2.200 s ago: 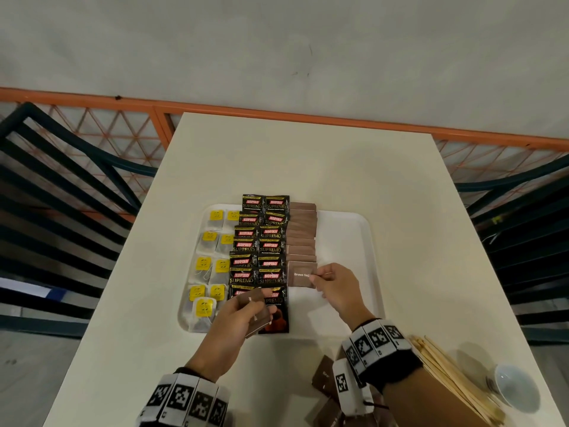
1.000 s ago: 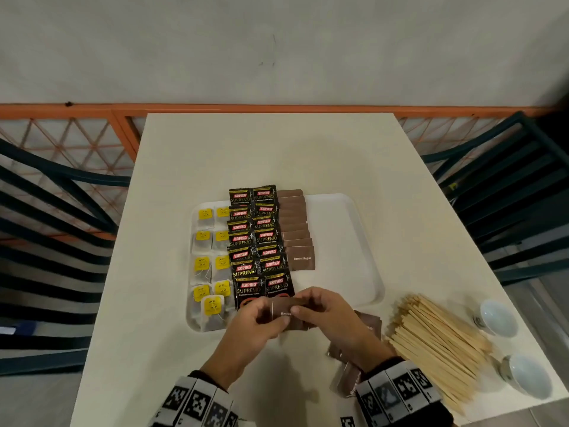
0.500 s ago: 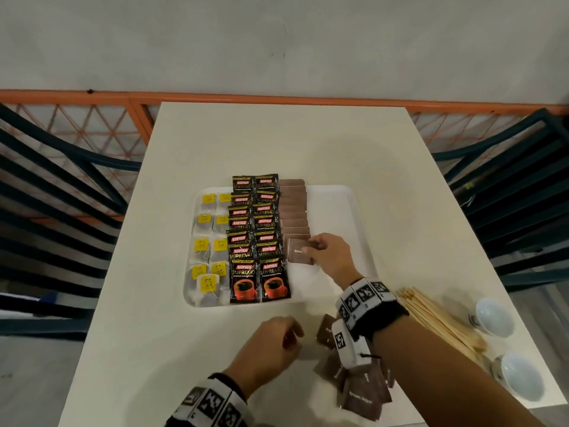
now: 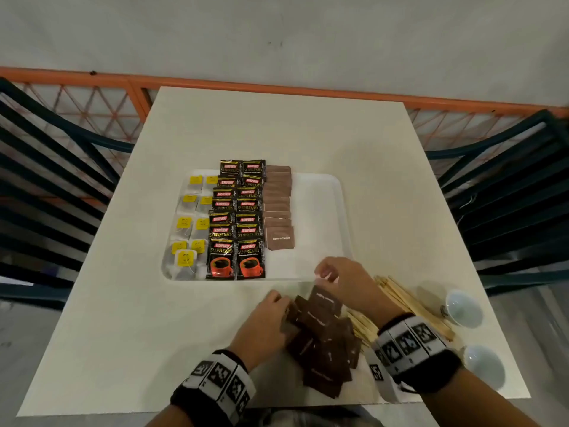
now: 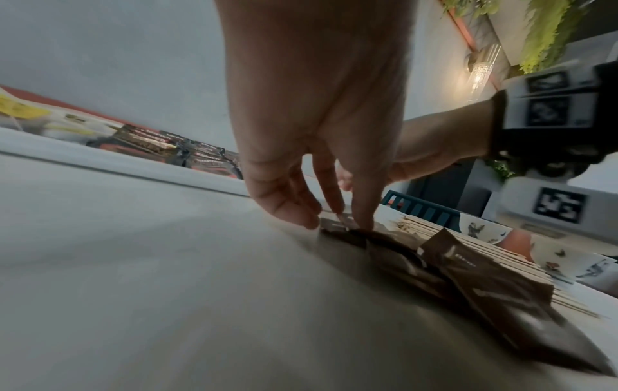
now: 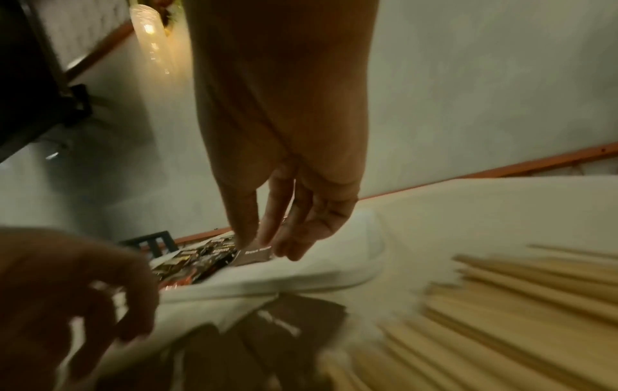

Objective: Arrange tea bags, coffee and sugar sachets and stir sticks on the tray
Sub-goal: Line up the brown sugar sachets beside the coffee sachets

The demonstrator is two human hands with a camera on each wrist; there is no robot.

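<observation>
A white tray (image 4: 320, 211) carries tea bags (image 4: 191, 223) with yellow tags on its left, two columns of black coffee sachets (image 4: 237, 217) and a column of brown sugar sachets (image 4: 277, 198). The front sugar sachet (image 4: 279, 238) lies flat. Loose brown sugar sachets (image 4: 323, 343) are heaped on the table before the tray. My left hand (image 4: 277, 303) touches the heap's left edge; its fingertips (image 5: 363, 224) rest on a sachet (image 5: 337, 224). My right hand (image 4: 326, 274) hovers over the tray's front edge, fingers loose (image 6: 267, 243), holding nothing.
Wooden stir sticks (image 4: 409, 300) lie in a bundle right of the heap. Two small white cups (image 4: 463, 308) (image 4: 485, 365) stand near the table's right front corner. Dark slatted chairs (image 4: 46, 180) flank the table. An orange railing (image 4: 277, 87) runs behind it.
My right hand has let go of a sugar sachet on the tray and drawn back to the tray's front edge. My left hand has reached right onto the loose heap.
</observation>
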